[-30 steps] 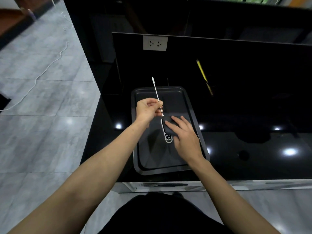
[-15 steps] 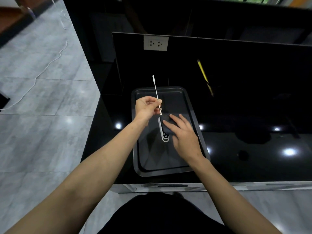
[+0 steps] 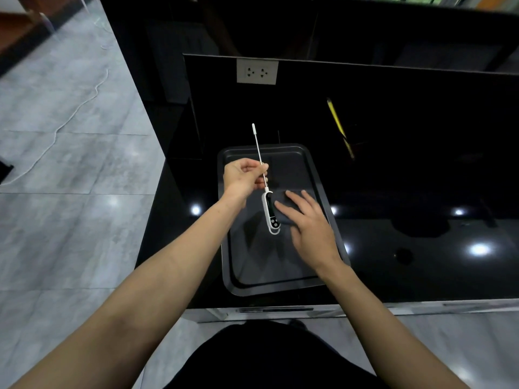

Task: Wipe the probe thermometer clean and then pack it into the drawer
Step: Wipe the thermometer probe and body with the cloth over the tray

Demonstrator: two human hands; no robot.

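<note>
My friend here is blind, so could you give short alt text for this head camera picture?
A person's left hand pinches the thin metal stem of a white probe thermometer above a dark baking tray on a glossy black counter. The right hand lies flat, fingers straight, on a dark cloth in the tray.

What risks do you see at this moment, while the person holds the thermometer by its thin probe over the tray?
1. The left hand pinches only the thin probe of the thermometer; the heavier body hangs below and might slip or swing.
2. The right hand lies flat on a dark cloth that hardly shows against the dark tray, so it may be grasped badly.
3. The long probe tip points away and might strike the wall behind.
</note>
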